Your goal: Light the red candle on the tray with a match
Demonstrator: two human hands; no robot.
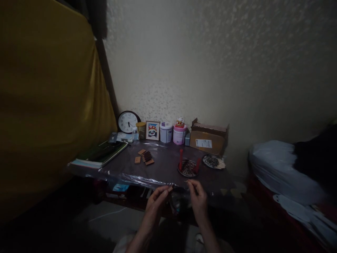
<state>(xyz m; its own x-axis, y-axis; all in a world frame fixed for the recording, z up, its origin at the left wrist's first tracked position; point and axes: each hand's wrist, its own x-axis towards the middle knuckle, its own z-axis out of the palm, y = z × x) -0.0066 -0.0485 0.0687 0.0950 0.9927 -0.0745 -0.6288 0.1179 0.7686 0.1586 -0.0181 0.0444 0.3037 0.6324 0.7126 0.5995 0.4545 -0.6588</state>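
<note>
My left hand (156, 202) and my right hand (198, 199) are raised side by side just in front of the low dark table's (163, 168) near edge. Both have fingers curled into a pinch. The left pinches a small brownish piece at its fingertips; the right pinches something thin that I cannot make out. Between them hangs a dim crinkled plastic wrapper (178, 203). Right behind the hands sits a round metal dish (187, 168) with two red upright pieces. Several small brown wooden pieces (145, 157) lie on the table's middle.
A second dish with sticks (212, 161), a cardboard box (209, 139), tins, a framed panda picture (152, 130) and a clock (127, 121) line the wall. Stacked books (101, 156) lie at left beside a yellow cloth (47, 105). Bundled bags (284, 168) sit at right.
</note>
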